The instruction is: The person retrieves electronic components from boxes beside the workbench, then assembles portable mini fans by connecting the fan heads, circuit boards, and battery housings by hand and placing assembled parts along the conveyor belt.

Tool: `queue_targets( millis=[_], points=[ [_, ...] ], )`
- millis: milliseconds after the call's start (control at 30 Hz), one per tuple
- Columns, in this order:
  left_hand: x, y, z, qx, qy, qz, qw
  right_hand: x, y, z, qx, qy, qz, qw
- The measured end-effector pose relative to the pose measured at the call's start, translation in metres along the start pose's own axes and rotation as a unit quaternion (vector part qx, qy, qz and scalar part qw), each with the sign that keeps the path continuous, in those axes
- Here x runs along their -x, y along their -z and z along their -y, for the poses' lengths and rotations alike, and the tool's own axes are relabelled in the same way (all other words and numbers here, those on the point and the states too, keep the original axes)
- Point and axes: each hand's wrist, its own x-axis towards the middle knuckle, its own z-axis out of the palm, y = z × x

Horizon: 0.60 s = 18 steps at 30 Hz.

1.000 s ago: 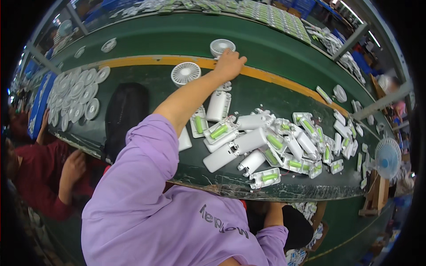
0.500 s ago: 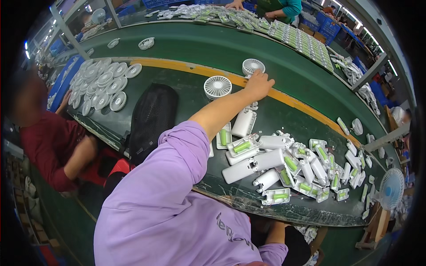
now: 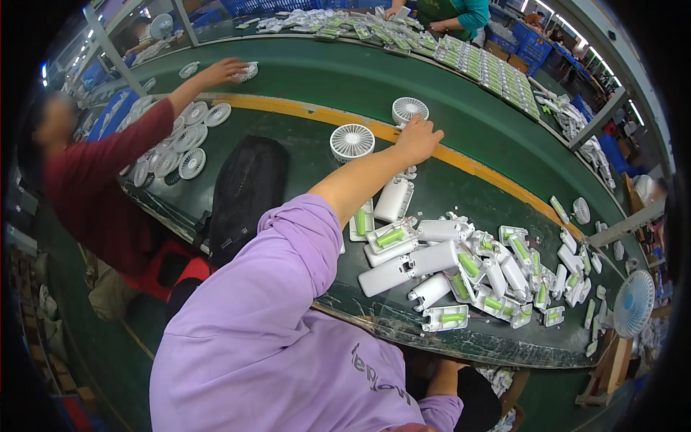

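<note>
My left hand [image 3: 419,139] reaches across the table to the yellow edge strip of the conveyor. Its fingers are closed at the lower side of a small white round fan head [image 3: 410,109]; the exact grip is partly hidden by the hand. Just left of it, on the table, lies a second white fan head [image 3: 353,142]. Below my forearm is a pile of white plastic handle housings [image 3: 435,258], several of them open with green battery cells [image 3: 389,238] inside. My right forearm [image 3: 448,378] goes down under the table's near edge, and that hand is hidden.
A black mesh bag [image 3: 252,194] lies left of my arm, beside many white fan covers [image 3: 191,163]. The green conveyor belt [image 3: 324,79] runs across beyond the table. A desk fan [image 3: 633,304] stands at right. Co-workers are at left and at the far side.
The co-worker at left has stretched an arm over the belt to a white fan part lying there. My left hand stays at the fan head, with almost no motion.
</note>
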Motion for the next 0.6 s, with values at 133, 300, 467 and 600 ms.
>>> queue_targets(
  millis=[133,300,467,600],
  points=[
    [0.002,0.000,0.004,-0.001,-0.004,-0.002,1.000,-0.017,0.003,-0.001,0.007,0.001,-0.006,1.000],
    [0.004,-0.003,0.003,-0.003,-0.003,-0.017,1.000,-0.021,0.003,0.007,0.017,0.005,-0.010,1.000],
    [0.003,-0.003,0.002,-0.002,0.001,-0.006,1.000,-0.023,0.005,0.009,0.024,0.004,-0.015,1.000],
    [0.004,-0.005,0.003,-0.003,0.006,-0.001,1.000,-0.019,0.000,0.011,0.028,0.007,-0.020,0.999]
  ],
)
